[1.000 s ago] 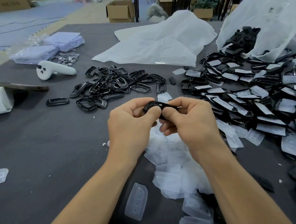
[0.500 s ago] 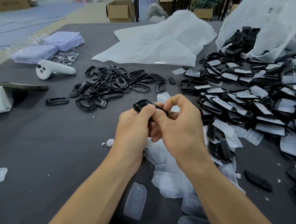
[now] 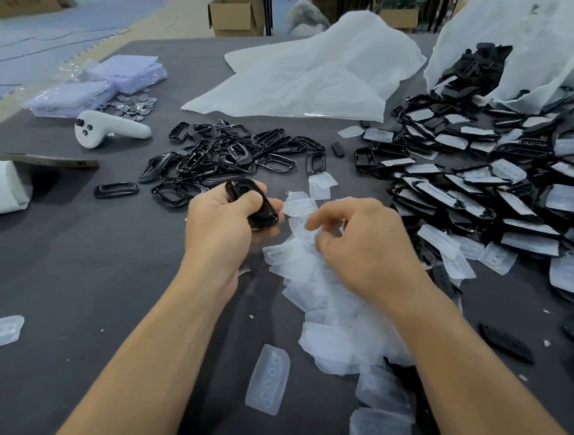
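Observation:
My left hand (image 3: 223,227) grips a glossy black oval plastic frame (image 3: 254,202) above the grey table (image 3: 61,267). My right hand (image 3: 365,245) hovers with loosely curled fingers over a heap of translucent white silicone pads (image 3: 320,283); whether it pinches one I cannot tell. A pile of bare black frames (image 3: 227,157) lies just beyond my left hand. To the right spreads a large pile of black frames with white pads on them (image 3: 500,182).
A white hand controller (image 3: 109,129) and several silvery discs (image 3: 133,105) lie at the far left by purple packets (image 3: 99,84). White plastic sheeting (image 3: 313,76) covers the back middle. A plastic bag of black parts (image 3: 511,45) stands at the far right. A loose pad (image 3: 268,380) lies near me.
My hands have come apart. The left hand kept the black frame and moved left and away; the right hand let go and dropped onto the white pads.

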`<state>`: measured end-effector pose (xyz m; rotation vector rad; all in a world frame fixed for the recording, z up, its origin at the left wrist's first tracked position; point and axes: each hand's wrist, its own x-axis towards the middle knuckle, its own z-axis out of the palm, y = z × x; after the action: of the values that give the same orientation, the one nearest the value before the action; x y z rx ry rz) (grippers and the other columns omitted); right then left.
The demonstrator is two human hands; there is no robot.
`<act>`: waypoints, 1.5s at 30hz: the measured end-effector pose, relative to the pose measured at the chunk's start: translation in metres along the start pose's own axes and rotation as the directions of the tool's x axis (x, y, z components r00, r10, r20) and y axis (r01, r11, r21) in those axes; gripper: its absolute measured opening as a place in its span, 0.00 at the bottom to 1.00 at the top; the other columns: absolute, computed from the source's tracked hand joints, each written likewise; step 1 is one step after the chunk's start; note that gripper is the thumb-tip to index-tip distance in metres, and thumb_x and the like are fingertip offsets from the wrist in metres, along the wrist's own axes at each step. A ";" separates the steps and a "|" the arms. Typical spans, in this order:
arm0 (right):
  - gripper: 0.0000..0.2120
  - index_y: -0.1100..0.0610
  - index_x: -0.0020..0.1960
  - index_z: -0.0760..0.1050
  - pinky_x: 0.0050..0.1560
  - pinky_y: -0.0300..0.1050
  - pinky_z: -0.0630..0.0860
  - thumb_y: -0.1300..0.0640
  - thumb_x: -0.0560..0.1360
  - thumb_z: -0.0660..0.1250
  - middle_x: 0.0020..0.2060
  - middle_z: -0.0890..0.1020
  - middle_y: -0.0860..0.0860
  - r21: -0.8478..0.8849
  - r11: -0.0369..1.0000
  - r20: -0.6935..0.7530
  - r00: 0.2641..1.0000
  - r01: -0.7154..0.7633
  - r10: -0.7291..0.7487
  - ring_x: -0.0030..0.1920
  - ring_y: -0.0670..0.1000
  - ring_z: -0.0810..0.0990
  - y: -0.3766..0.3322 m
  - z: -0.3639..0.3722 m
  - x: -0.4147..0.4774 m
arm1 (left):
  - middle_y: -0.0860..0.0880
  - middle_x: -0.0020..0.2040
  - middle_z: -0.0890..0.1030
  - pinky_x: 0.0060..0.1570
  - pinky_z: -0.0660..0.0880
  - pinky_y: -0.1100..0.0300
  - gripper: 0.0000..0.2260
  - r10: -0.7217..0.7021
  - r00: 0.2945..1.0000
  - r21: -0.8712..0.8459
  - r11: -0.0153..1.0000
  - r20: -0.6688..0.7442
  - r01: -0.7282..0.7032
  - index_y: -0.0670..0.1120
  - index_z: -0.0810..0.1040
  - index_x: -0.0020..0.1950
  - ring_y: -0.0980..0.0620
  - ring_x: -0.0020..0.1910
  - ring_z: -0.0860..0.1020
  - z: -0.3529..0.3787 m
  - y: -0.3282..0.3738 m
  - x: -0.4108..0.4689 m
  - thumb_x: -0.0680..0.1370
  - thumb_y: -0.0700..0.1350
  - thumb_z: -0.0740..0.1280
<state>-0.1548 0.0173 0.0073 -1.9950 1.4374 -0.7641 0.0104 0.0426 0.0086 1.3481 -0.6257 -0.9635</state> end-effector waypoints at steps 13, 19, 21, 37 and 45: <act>0.07 0.52 0.38 0.84 0.56 0.47 0.70 0.61 0.73 0.72 0.39 0.83 0.45 -0.217 0.952 0.043 0.976 0.217 -0.213 0.51 0.51 0.73 -0.019 0.026 -0.018 | 0.44 0.37 0.87 0.30 0.80 0.61 0.09 0.022 1.000 0.001 1.000 0.010 -0.022 0.44 0.82 0.47 0.48 0.34 0.85 -0.003 0.001 -0.002 0.82 0.34 0.64; 0.09 0.49 0.38 0.83 0.34 0.32 0.68 0.57 0.77 0.72 0.28 0.79 0.38 0.371 0.928 -0.190 0.977 -0.020 0.098 0.30 0.42 0.74 -0.019 0.017 -0.007 | 0.46 0.36 0.87 0.31 0.80 0.61 0.09 0.016 1.000 -0.005 1.000 0.009 -0.016 0.44 0.83 0.48 0.51 0.33 0.85 -0.003 -0.001 -0.001 0.82 0.35 0.65; 0.10 0.53 0.39 0.84 0.31 0.38 0.69 0.61 0.78 0.71 0.27 0.79 0.44 0.634 0.768 -0.122 0.969 -0.091 0.215 0.27 0.44 0.70 -0.019 0.011 -0.004 | 0.47 0.37 0.87 0.30 0.80 0.61 0.09 -0.003 0.998 0.032 0.999 0.069 0.001 0.44 0.84 0.49 0.52 0.33 0.85 0.000 -0.002 -0.005 0.82 0.35 0.66; 0.06 0.53 0.39 0.87 0.38 0.44 0.77 0.63 0.70 0.77 0.32 0.86 0.49 0.561 0.825 -0.059 0.992 -0.061 0.113 0.33 0.46 0.81 -0.013 0.003 -0.001 | 0.45 0.52 0.88 0.49 0.84 0.58 0.08 -0.061 0.852 0.190 0.981 0.520 -0.045 0.43 0.85 0.58 0.53 0.51 0.86 0.005 -0.006 -0.014 0.82 0.36 0.68; 0.04 0.49 0.39 0.86 0.34 0.30 0.75 0.56 0.70 0.80 0.30 0.84 0.40 0.375 0.927 -0.243 0.967 0.024 0.073 0.32 0.40 0.83 -0.014 0.009 -0.006 | 0.44 0.52 0.85 0.60 0.81 0.54 0.27 -0.052 0.756 0.146 0.988 0.653 -0.058 0.49 0.86 0.48 0.51 0.57 0.83 -0.001 0.001 -0.018 0.70 0.23 0.57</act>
<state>-0.1411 0.0275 0.0110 -1.6262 1.3268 -1.2196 0.0024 0.0587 0.0119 1.1191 -1.2633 -1.4264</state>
